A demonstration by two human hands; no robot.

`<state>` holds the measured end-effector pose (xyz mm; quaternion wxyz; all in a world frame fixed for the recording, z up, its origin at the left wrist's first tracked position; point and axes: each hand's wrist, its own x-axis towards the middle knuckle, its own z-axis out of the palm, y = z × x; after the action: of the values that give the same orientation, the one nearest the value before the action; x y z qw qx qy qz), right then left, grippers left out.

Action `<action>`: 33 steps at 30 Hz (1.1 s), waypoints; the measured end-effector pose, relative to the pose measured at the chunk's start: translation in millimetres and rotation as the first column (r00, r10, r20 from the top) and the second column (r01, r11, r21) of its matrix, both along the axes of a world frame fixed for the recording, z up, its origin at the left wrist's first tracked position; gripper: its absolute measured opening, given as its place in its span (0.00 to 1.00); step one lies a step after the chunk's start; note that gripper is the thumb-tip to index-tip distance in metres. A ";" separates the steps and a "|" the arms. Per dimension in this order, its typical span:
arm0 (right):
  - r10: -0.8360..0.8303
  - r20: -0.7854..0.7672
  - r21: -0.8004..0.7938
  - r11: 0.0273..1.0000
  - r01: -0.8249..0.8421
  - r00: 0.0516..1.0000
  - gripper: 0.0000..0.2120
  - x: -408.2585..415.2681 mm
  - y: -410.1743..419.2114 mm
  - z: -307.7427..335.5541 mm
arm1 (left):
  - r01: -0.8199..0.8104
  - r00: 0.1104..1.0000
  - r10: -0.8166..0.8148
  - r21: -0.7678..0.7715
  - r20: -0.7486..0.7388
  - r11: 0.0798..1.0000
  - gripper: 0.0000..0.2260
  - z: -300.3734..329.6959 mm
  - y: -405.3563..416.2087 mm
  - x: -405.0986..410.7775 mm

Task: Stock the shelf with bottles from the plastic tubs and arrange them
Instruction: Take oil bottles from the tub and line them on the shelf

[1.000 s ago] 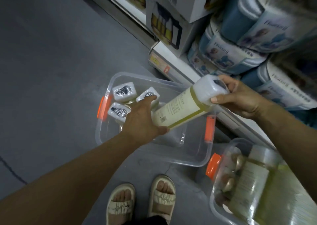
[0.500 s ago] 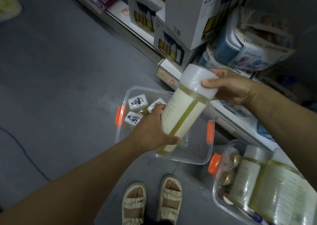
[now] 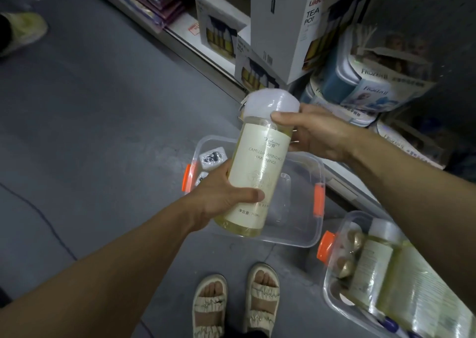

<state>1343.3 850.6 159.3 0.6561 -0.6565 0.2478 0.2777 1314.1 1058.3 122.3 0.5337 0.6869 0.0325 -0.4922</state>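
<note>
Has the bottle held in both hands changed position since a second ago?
Yes. The bottle has swung from lying tilted to nearly upright, cap up, above the clear tub; left hand and right hand grip it.

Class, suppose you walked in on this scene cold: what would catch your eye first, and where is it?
First, the tall yellow bottle at centre, nearly upright, gripped low by the left hand and near its white cap by the right hand. Below it sits a clear tub on the grey floor; tea pot boxes stand on the shelf behind.
</note>
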 end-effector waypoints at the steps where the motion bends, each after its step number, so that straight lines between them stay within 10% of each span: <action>1: -0.031 0.007 -0.009 0.999 0.031 1.000 0.31 -0.1 5.4 -4.7 | -0.007 1.000 0.007 -0.014 -0.013 1.000 0.24 -1.1 0.8 -0.7; 13: -0.036 0.011 -0.100 0.994 0.037 0.999 0.20 -1.9 39.4 -51.8 | -0.126 0.985 0.117 0.070 0.127 0.990 0.46 -46.3 17.9 -15.7; 18: -0.083 -0.020 -0.133 0.988 0.080 0.996 0.07 -28.6 32.7 -104.2 | -0.256 0.958 0.238 0.098 0.159 0.962 0.40 -68.8 37.2 -18.8; 28: 0.190 -0.132 -0.476 0.849 -0.230 0.973 0.48 -89.5 64.8 -221.8 | -0.465 0.858 0.400 0.158 0.322 0.871 0.39 -130.8 63.4 -27.1; 33: 0.044 -0.020 -0.563 0.825 -0.047 0.999 0.56 -92.9 105.5 -263.2 | -0.467 0.836 0.371 0.169 0.404 0.868 0.39 -160.0 67.2 -34.7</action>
<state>1250.5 956.0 -103.9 0.4257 -0.8257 0.3050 0.2099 1279.3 1125.5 -37.7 0.5308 0.8047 0.1498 -0.2197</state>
